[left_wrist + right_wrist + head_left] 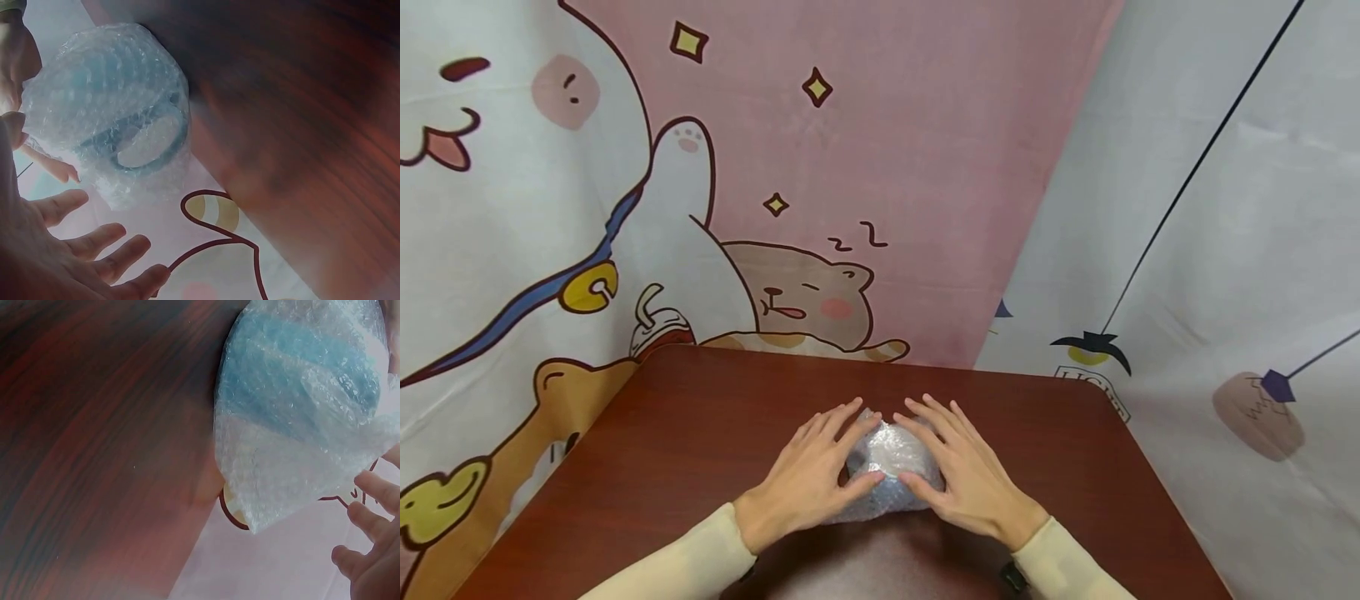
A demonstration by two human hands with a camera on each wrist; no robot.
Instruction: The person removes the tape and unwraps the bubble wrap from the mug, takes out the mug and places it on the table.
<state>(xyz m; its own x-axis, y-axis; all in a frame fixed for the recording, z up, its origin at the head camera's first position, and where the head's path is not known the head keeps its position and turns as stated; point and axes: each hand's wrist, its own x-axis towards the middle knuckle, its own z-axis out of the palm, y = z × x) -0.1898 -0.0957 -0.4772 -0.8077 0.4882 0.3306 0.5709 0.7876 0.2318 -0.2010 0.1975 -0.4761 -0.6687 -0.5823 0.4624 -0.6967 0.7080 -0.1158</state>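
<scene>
A blue mug (281,369) wrapped in clear bubble wrap (891,454) sits on the dark wooden table between the two hands. Through the wrap, the left wrist view shows its looped handle (150,167). On its left side, my left hand (820,467) has its fingers spread, fingertips and thumb close by the top and near side of the wrap. Mirroring it, my right hand (966,471) spreads its fingers along the right side, thumb over the near part. Neither hand curls round the bundle.
The reddish-brown table (715,417) has rounded far corners. Behind it hangs a cloth backdrop (925,167) printed with cartoon animals. Light sleeves (685,558) cover both forearms, and a dark band (1013,577) shows at the right wrist.
</scene>
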